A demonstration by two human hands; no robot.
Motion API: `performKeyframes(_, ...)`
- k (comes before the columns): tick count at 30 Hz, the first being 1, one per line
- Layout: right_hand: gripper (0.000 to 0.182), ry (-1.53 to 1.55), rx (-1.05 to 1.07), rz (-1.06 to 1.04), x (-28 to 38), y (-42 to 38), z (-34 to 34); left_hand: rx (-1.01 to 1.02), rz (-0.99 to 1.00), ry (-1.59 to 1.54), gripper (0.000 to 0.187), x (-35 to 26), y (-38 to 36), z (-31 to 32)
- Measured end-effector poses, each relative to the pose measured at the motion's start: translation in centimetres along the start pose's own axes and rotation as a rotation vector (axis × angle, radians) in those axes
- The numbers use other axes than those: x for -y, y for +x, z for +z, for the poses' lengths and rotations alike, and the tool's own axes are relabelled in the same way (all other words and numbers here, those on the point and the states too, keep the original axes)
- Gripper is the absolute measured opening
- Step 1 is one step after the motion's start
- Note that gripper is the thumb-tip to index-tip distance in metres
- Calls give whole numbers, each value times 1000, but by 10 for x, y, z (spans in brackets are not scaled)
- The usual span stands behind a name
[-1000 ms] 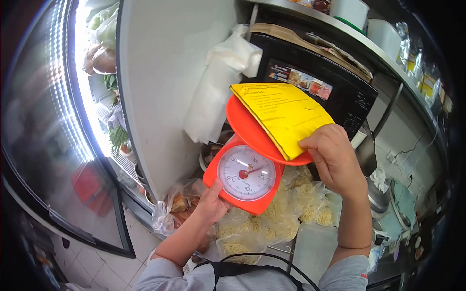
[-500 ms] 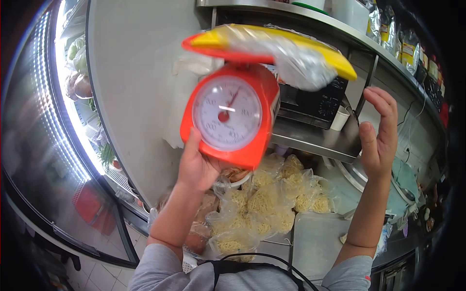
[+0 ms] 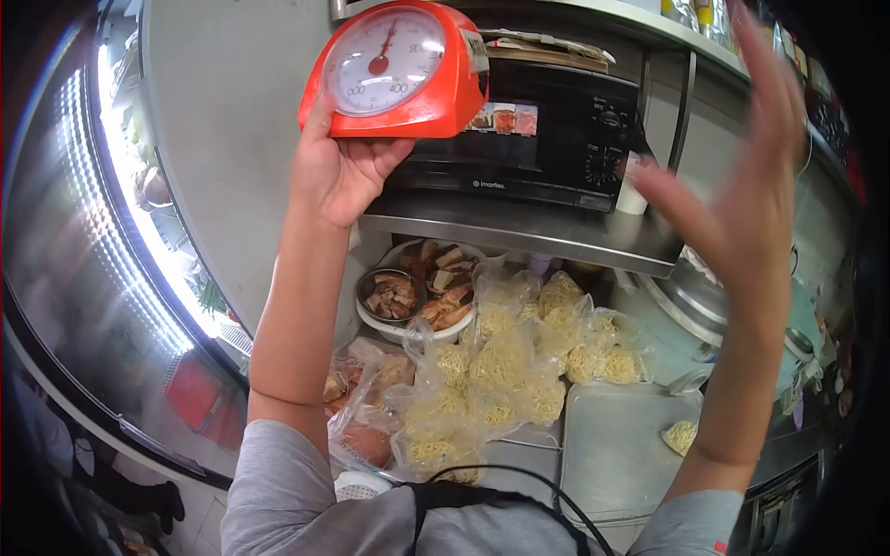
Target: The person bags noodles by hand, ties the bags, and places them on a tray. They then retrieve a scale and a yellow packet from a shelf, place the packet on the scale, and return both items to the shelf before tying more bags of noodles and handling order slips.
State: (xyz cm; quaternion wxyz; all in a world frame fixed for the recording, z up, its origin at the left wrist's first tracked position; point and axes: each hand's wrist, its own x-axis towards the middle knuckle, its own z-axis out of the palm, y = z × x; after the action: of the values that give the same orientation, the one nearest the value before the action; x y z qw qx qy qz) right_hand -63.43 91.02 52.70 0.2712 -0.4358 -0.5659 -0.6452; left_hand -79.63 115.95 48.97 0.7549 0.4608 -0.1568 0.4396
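My left hand (image 3: 338, 171) grips the base of an orange kitchen scale (image 3: 399, 69) with a round white dial and holds it raised high at the top of the view, in front of a black microwave (image 3: 547, 139). The scale's top is cut off by the frame edge. My right hand (image 3: 742, 195) is lifted at the right, blurred, fingers spread and holding nothing. Below both arms lie several clear bags of yellow noodles (image 3: 505, 371) on the counter.
A bowl and a plate of cooked meat pieces (image 3: 422, 287) sit under the metal shelf (image 3: 528, 236) that carries the microwave. A metal tray (image 3: 616, 449) lies at the front right. A lit glass-door fridge (image 3: 120, 241) stands on the left.
My left hand has lifted the scale higher, so its top plate and the yellow sheet have left the view. My right hand has risen and swung up at the right.
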Motion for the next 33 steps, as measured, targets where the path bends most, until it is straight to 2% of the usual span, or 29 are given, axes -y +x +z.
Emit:
performKeyframes(1,53,-32,-3,-76,4,27,9,17,19,1,46,2,-2,1)
performKeyframes(4,48,625,318,32,25,107,78,34,-11,-140,44,7,-14,6)
performKeyframes(7,40,771,456,52,20,133,110,158,-76,-266,44,11,-28,2)
performKeyframes(10,33,933,594,62,38,150,115,154,-93,-173,45,12,-39,-6)
performKeyframes(11,35,829,659,56,34,148,103,127,-90,-167,46,13,-42,-8)
performKeyframes(13,35,688,660,9,35,144,101,74,-104,-147,47,14,-45,-12)
performKeyframes(17,34,284,489,-106,30,136,99,-56,-91,-120,47,22,-45,-16)
performKeyframes(23,33,-460,337,-254,18,121,106,-62,-104,-98,47,31,-47,-25)
performKeyframes(28,32,-811,286,-395,8,105,109,11,-125,-185,48,29,-46,-33)
performKeyframes(31,32,-984,211,-553,2,97,111,-2,-112,-178,49,28,-43,-37)
performKeyframes(32,32,-1143,15,-743,-4,94,115,-25,-102,-154,49,27,-42,-36)
performKeyframes(33,33,-1194,100,-722,-3,93,114,-11,-105,-182,48,26,-40,-36)
